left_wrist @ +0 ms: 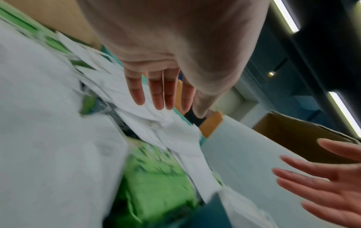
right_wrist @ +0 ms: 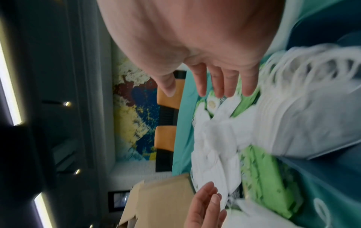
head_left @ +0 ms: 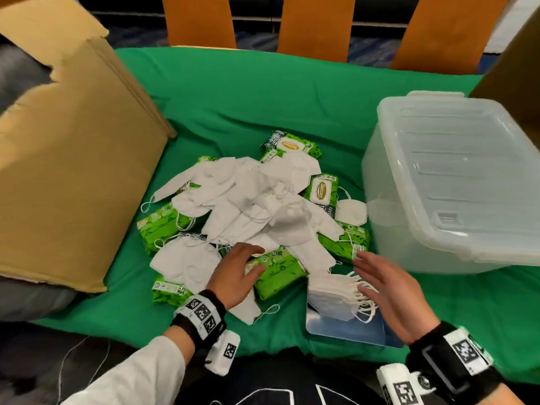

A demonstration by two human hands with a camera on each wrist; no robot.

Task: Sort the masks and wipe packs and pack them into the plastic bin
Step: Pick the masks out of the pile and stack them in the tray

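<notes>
A heap of white masks [head_left: 257, 206] lies over several green wipe packs [head_left: 292, 146] on the green cloth. My left hand [head_left: 242, 266] hovers with straight fingers over a green wipe pack [head_left: 277, 273] at the heap's near edge, holding nothing. My right hand [head_left: 377, 276] is spread flat just above a neat stack of masks [head_left: 330, 293] that rests on a clear lid [head_left: 350, 330]. The plastic bin [head_left: 455, 182] stands empty at the right. In the left wrist view the fingers [left_wrist: 154, 91] are straight above the masks [left_wrist: 171, 132].
A big cardboard box [head_left: 73, 159] leans at the left, and another box edge [head_left: 514, 68] shows at the far right. Orange chair backs [head_left: 315, 21] line the table's far side. Bare green cloth [head_left: 263, 92] lies behind the heap.
</notes>
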